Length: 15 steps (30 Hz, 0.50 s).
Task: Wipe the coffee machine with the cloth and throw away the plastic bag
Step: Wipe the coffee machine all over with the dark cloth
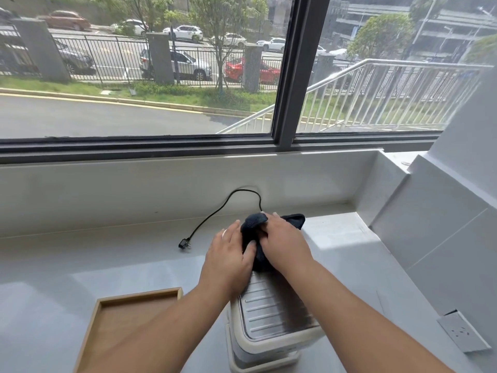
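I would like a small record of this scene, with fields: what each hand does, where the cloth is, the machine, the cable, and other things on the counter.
left hand: rests on the far top of the coffee machine, thumb against the cloth
right hand: presses the cloth, fingers curled over it
cloth: dark, bunched on the far end of the machine top
coffee machine: white body, ribbed metal top
power cable: black, plug lying loose on the counter, not in a socket
wooden tray: left of the machine
wall socket: lower right
plastic bag: not in view
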Each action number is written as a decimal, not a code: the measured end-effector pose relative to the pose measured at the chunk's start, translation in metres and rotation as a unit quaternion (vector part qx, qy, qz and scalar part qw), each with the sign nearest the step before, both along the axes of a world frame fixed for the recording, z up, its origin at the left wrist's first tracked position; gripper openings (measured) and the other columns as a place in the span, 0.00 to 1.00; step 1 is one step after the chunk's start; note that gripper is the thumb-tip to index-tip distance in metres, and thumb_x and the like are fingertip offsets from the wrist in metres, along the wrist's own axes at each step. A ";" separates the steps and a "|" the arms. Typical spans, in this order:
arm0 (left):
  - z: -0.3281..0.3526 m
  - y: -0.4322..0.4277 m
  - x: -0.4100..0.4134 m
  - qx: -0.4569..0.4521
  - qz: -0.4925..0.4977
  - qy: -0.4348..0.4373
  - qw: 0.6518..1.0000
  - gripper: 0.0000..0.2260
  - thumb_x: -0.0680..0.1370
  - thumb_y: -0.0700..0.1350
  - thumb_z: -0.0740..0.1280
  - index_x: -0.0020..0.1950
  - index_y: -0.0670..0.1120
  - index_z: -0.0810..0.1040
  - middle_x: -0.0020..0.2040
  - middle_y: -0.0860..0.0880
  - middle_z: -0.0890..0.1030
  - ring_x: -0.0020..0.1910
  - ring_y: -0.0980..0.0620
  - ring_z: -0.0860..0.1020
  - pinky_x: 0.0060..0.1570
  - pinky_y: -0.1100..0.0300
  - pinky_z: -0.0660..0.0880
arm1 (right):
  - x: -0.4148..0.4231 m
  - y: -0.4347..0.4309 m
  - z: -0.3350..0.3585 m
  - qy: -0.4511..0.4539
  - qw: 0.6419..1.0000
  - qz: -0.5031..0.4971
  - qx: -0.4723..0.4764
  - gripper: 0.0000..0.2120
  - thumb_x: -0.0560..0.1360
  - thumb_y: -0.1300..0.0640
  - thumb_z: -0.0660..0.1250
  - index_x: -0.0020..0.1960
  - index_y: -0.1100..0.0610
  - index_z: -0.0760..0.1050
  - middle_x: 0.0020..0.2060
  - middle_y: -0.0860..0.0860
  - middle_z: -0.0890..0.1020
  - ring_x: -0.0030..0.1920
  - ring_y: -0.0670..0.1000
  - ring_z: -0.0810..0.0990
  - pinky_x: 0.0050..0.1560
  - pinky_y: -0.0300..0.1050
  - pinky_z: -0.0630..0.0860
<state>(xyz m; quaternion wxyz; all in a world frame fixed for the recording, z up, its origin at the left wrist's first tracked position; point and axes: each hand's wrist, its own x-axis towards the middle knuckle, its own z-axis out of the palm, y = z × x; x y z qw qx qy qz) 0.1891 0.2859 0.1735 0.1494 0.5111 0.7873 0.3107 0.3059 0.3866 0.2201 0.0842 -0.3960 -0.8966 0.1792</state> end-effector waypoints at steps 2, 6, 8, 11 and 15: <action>-0.001 0.002 -0.002 0.011 -0.005 0.000 1.000 0.24 0.85 0.53 0.54 0.82 0.53 0.63 0.81 0.53 0.67 0.79 0.49 0.63 0.78 0.49 0.60 | -0.007 0.000 0.000 -0.002 1.000 0.002 0.002 0.22 0.81 0.57 0.57 0.72 0.45 0.74 0.74 0.44 0.74 0.79 0.53 0.64 0.71 0.51 0.68; 0.000 0.001 -0.002 0.032 0.011 -0.041 0.999 0.22 0.86 0.52 0.52 0.80 0.53 0.66 0.79 0.52 0.70 0.78 0.50 0.65 0.76 0.48 0.62 | -0.010 -0.008 -0.003 -0.038 0.999 0.024 0.017 0.22 0.81 0.59 0.57 0.73 0.50 0.75 0.77 0.47 0.71 0.76 0.57 0.66 0.70 0.52 0.69; 0.002 -0.001 0.000 0.042 0.031 -0.079 0.996 0.22 0.85 0.55 0.49 0.77 0.54 0.68 0.78 0.52 0.70 0.77 0.50 0.66 0.76 0.48 0.63 | -0.007 -0.020 -0.005 -0.033 0.998 0.037 0.032 0.21 0.80 0.60 0.57 0.69 0.53 0.77 0.74 0.48 0.74 0.73 0.58 0.68 0.67 0.53 0.73; 0.003 -0.005 0.002 0.050 0.046 -0.104 0.992 0.25 0.83 0.60 0.47 0.75 0.55 0.70 0.78 0.52 0.71 0.76 0.50 0.67 0.75 0.47 0.64 | 0.000 -0.038 -0.007 -0.013 0.998 0.037 0.041 0.14 0.79 0.61 0.58 0.55 0.56 0.81 0.57 0.50 0.82 0.67 0.59 0.72 0.55 0.49 0.73; 0.004 -0.008 0.005 0.042 0.041 -0.104 0.993 0.23 0.82 0.61 0.46 0.71 0.59 0.70 0.75 0.52 0.73 0.75 0.49 0.68 0.72 0.50 0.65 | 0.013 -0.053 -0.012 -0.020 0.999 0.039 0.011 0.13 0.82 0.59 0.56 0.53 0.55 0.80 0.61 0.51 0.82 0.77 0.61 0.66 0.67 0.52 0.70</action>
